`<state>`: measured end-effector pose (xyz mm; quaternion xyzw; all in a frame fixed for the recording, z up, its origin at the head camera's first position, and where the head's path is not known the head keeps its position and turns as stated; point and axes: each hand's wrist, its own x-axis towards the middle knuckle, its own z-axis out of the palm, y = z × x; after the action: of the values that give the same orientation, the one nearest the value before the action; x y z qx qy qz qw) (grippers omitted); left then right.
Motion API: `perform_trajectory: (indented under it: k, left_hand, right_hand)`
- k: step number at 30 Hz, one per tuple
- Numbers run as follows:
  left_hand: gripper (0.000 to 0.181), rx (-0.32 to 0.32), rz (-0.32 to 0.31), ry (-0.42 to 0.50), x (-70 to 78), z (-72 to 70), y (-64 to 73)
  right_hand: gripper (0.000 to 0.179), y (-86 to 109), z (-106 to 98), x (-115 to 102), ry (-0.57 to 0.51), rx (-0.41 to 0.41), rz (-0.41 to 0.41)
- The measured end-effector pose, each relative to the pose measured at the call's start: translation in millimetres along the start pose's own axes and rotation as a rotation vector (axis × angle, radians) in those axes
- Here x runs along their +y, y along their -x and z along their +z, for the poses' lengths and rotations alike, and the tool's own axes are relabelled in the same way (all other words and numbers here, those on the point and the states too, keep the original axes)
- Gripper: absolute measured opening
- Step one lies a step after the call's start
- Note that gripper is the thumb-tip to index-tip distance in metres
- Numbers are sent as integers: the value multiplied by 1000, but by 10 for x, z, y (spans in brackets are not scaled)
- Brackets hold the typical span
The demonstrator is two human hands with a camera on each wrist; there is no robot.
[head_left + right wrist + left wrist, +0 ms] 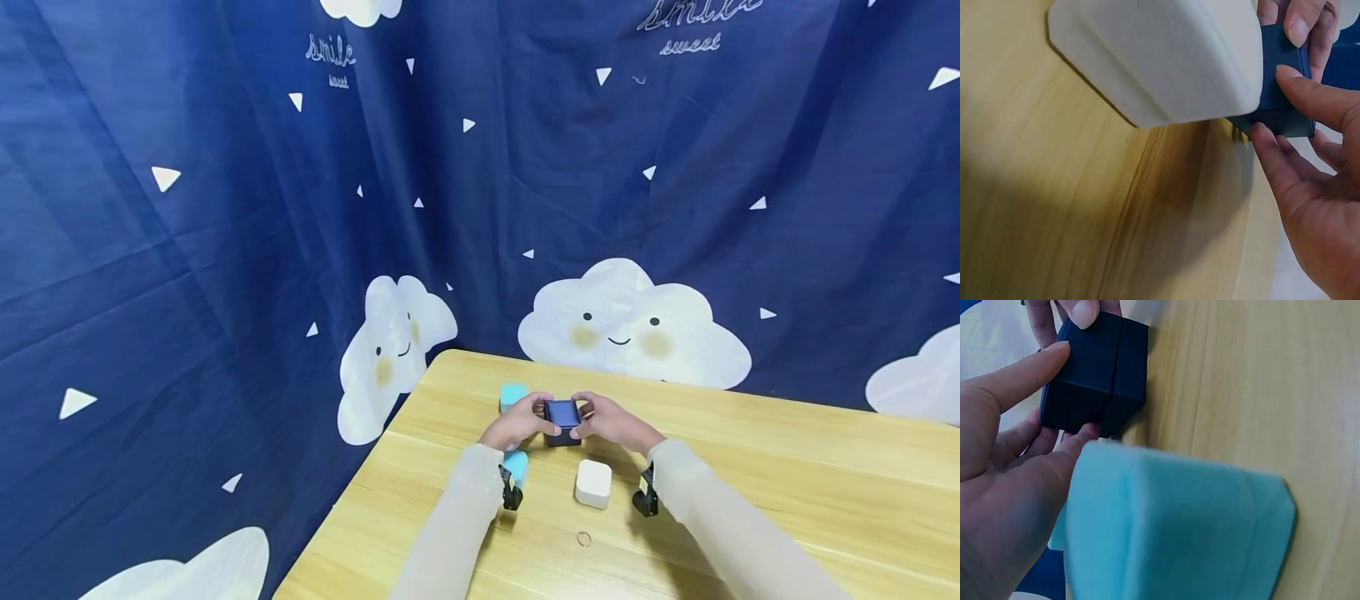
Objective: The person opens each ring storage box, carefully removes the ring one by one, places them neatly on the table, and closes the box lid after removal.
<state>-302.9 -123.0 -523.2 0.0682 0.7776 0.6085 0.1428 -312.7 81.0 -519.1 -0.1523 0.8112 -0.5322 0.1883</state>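
Basically, dark box (562, 413) is btwn L hand (521, 422) & R hand (613, 423), neither clearly nearer, each gripping its own side, w/ no obvious long axis, out past the white box (594, 482) on the table (720, 433).

2 teal boxes (513, 394), white box (593, 484), blue curtain (495, 200).

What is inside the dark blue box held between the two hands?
The inside cannot be seen: the dark blue box looks closed, with only a thin seam showing, so any contents are covered. Outside, the left hand and right hand hold it.
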Motion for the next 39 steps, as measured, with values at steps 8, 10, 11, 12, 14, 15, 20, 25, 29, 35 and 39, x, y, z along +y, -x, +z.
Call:
perform_trajectory:
  k: [8,10,11,12,14,15,20,25,29,35,39]
  left_hand:
    - [66,-18,7,34,6,109,-47]
    - [66,-19,8,33,25,157,-46]
    - [66,-24,5,40,32,183,-47]
    - [67,-28,6,43,40,208,-48]
    - [67,-37,7,50,55,257,-48]
    - [67,-40,6,53,59,279,-49]
    - [66,-49,6,77,43,363,-74]
    - [65,-74,22,127,31,428,-95]
    - [65,-94,20,125,40,488,-85]
    - [64,-115,11,117,53,569,-100]
    - [64,-124,17,101,75,610,-105]
  right_hand:
    - [76,88,-73,16,7,8,15]
    - [76,120,-105,36,16,9,16]
    - [75,136,-122,48,17,14,21]
    - [75,151,-140,63,26,12,13]
    - [74,179,-174,95,37,18,12]
    - [75,192,-191,112,41,19,13]
    - [77,256,-252,159,40,26,14]
    - [76,318,-279,178,35,39,26]
    - [76,387,-301,194,49,48,37]
    - [77,492,-340,231,63,71,53]
    - [79,546,-357,255,60,79,63]
